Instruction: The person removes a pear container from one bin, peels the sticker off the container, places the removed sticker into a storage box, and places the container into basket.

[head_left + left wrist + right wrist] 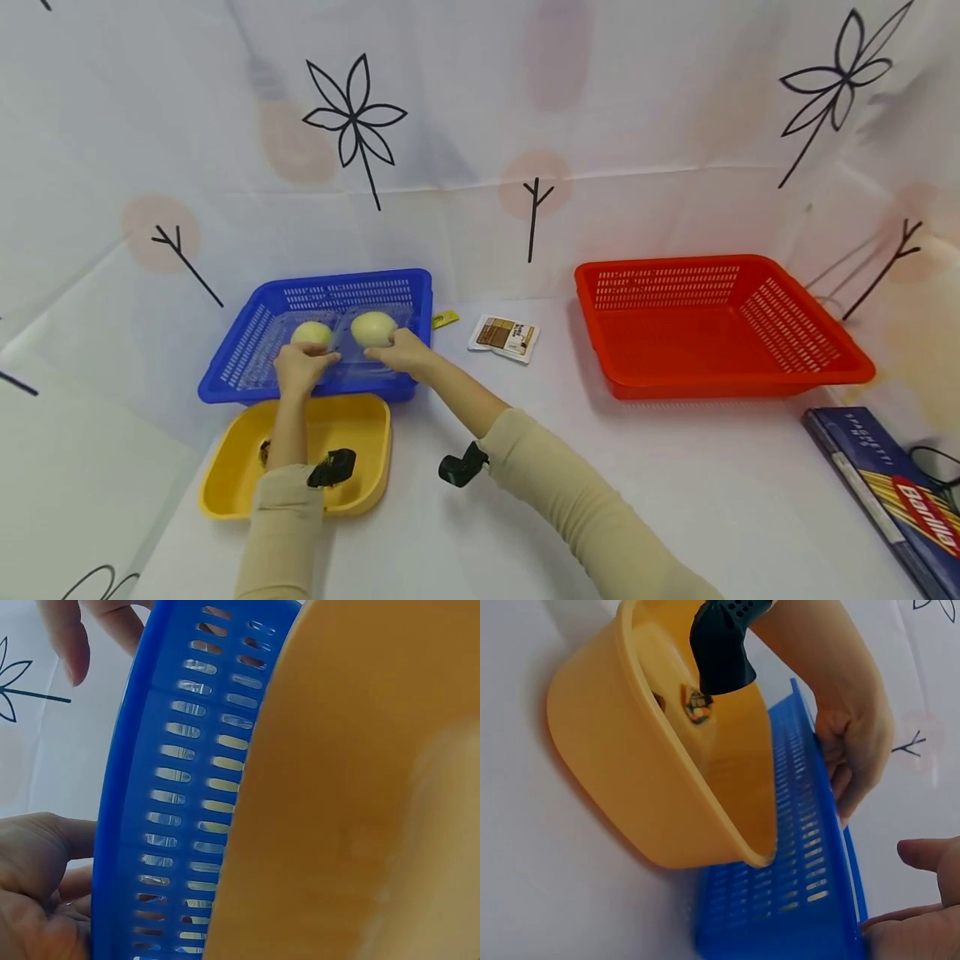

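Observation:
Two pale yellowish, rounded things lie in the blue basket [420, 333], over clear plastic trays [345, 360]. My left hand [298, 368] reaches over the near rim to the smaller, greener left one [311, 332]. Its fingertips are hidden behind the rim in the left wrist view, so I cannot tell whether it grips. Beside the larger right one [371, 327] is my right hand [405, 352], thumb and fingers spread. In the right wrist view its thumb [922, 853] stands free above the rim.
A yellow tub [375, 467] with small dark items inside stands before the blue basket. A white-and-brown packet [506, 337] and a small yellow sachet [445, 318] lie right of it. Farther right are a red basket [675, 333] and a blue spaghetti box [885, 483].

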The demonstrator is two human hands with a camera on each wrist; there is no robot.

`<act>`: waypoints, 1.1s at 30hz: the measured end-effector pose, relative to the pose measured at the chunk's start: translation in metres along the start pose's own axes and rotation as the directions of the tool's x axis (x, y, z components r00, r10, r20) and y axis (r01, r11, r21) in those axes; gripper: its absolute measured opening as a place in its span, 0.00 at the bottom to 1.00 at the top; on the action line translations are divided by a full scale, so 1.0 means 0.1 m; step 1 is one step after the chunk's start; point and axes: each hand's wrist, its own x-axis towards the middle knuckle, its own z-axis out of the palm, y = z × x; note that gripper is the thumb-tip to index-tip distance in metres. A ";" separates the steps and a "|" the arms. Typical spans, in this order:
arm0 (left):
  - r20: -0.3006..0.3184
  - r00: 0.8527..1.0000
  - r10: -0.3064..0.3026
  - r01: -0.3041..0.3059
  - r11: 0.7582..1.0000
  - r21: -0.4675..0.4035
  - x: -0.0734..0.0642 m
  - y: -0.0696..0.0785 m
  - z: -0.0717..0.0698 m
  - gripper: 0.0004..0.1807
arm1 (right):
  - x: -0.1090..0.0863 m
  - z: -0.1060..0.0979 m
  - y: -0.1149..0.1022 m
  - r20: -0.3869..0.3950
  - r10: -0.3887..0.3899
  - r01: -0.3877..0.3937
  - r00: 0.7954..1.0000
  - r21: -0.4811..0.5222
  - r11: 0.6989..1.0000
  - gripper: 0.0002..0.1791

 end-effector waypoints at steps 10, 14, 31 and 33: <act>0.011 0.999 0.049 -0.046 0.977 -0.209 -0.01 -0.08 0.00 0.26 | 0.02 0.03 0.06 -0.067 -0.078 0.078 0.995 -0.005 0.997 0.34; 0.002 0.998 0.060 -0.058 0.961 -0.271 -0.03 -0.10 -0.01 0.27 | -0.02 0.02 0.11 -0.111 -0.164 0.163 0.980 -0.021 0.986 0.33; -0.181 0.967 0.178 -0.224 0.934 -0.278 -0.11 -0.12 0.09 0.24 | -0.67 -0.70 0.64 -0.090 -0.604 0.571 0.792 -0.243 0.785 0.32; -0.190 0.960 0.206 -0.253 0.929 -0.272 -0.14 -0.10 0.11 0.23 | -0.79 -0.86 0.73 -0.113 -0.641 0.565 0.759 -0.374 0.735 0.32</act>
